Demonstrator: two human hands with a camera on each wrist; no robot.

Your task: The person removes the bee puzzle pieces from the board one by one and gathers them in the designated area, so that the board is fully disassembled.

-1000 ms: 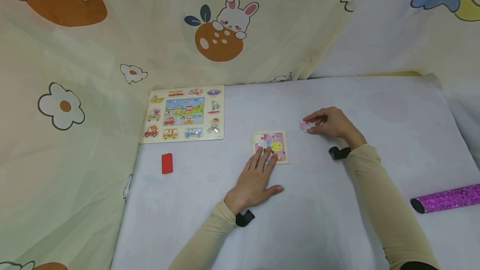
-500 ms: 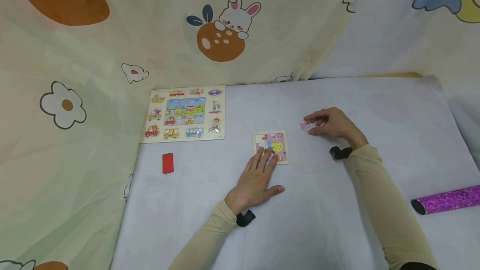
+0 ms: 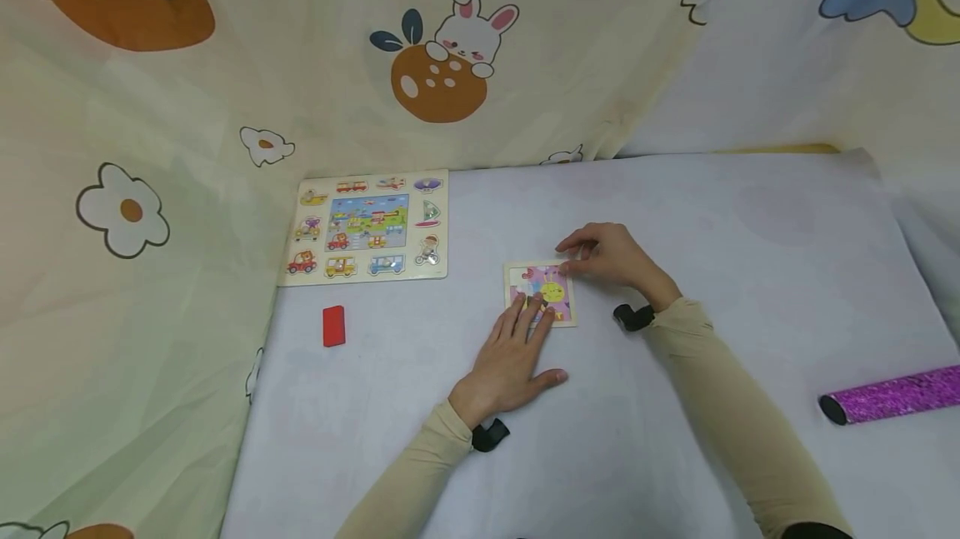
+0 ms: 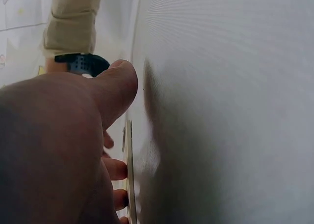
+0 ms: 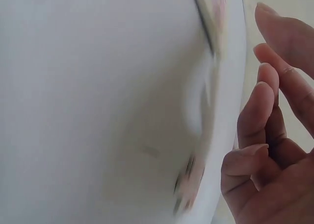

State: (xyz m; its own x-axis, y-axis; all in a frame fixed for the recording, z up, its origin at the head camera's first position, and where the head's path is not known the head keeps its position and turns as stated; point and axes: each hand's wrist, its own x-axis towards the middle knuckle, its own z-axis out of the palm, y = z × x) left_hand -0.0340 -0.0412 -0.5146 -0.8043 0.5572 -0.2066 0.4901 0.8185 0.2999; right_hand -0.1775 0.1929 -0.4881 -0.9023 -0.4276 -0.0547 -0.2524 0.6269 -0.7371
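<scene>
A small square jigsaw puzzle (image 3: 552,292) in a pale frame lies mid-table, showing a yellow round-faced figure on pink. On its lower part rest the fingers of my left hand (image 3: 504,360), straight and spread, with the thumb out to the side. The left wrist view catches the fingertips against the thin puzzle edge (image 4: 130,170). My right hand (image 3: 611,256) is at the puzzle's upper right corner, fingers loosely bent. Nothing shows between its thumb and fingers in the right wrist view. There, a blurred jigsaw piece (image 5: 189,185) lies on the table beneath the hand; the head view hides it.
A larger peg puzzle board (image 3: 369,227) with vehicle pictures lies at the back left. In front of it is a red block (image 3: 333,326). A glittery purple tube (image 3: 892,395) lies at the right. A printed curtain (image 3: 300,64) hangs along the back and left.
My right hand has released the pink jigsaw piece and moved left to the puzzle's upper right corner, thumb and fingers now apart. My left hand has stayed on the puzzle.
</scene>
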